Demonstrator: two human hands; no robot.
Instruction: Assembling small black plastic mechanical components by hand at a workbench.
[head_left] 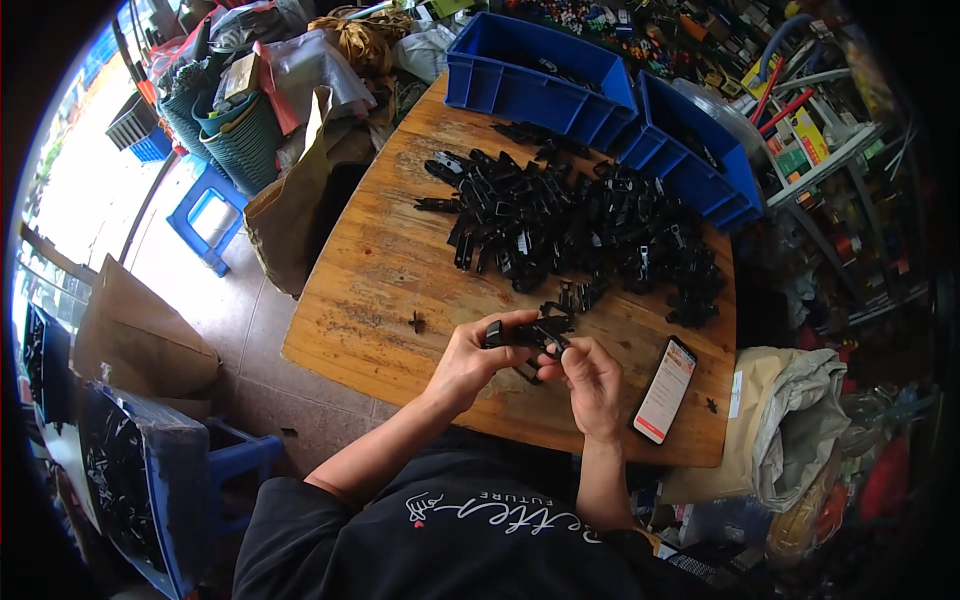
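My left hand (470, 358) is closed around one end of a black plastic part (549, 330), held just above the near side of the wooden table. From the right, my right hand (592, 388) pinches the same part with thumb and fingertips. Its exact kind is hard to tell, since my fingers cover much of it. Beyond my hands lies a big heap of similar black plastic parts (530, 215), some with small shiny metal-looking pieces. A few loose ones (575, 296) lie at the heap's near edge, close to the held part.
The wooden table (350, 290) has a small black piece (416, 322) on its left. A lit phone (665, 390) lies at right. Two blue bins (500, 85) (660, 150) stand at the back. A paper sack (740, 430) is at the right edge; a blue stool (208, 215) stands left.
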